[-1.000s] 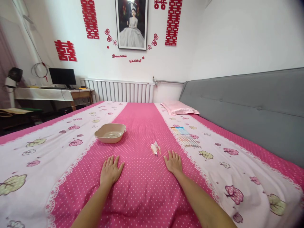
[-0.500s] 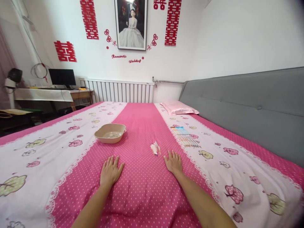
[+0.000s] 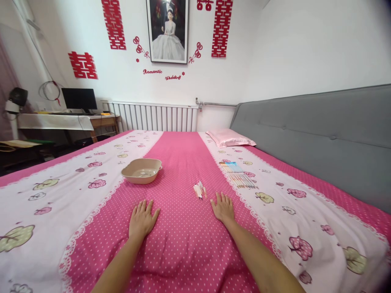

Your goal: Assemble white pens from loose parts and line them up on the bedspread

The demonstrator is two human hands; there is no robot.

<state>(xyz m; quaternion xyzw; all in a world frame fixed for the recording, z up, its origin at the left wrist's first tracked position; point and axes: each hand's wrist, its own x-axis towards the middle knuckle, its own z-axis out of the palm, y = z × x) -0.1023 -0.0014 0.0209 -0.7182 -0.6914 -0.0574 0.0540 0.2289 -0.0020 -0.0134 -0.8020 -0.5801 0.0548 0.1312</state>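
Note:
My left hand (image 3: 143, 219) lies flat on the pink dotted bedspread (image 3: 180, 236), fingers spread and nothing in it. The beige plastic basin (image 3: 142, 173) sits just beyond it. Palm down on the same cloth, my right hand (image 3: 222, 207) is open and holds nothing. Close to its fingertips, on the left, is a small bunch of slim, pale stick-like items (image 3: 200, 190), too small to name surely. Farther right, two rows of thin pens or markers lie side by side: a blue and orange row (image 3: 231, 167) and a paler row (image 3: 243, 181).
A pink pillow (image 3: 230, 137) rests at the far right, against the grey padded headboard (image 3: 324, 122). Behind the bed runs a white radiator (image 3: 152, 117). At the far left stands a desk (image 3: 104, 121) with a monitor (image 3: 80, 99).

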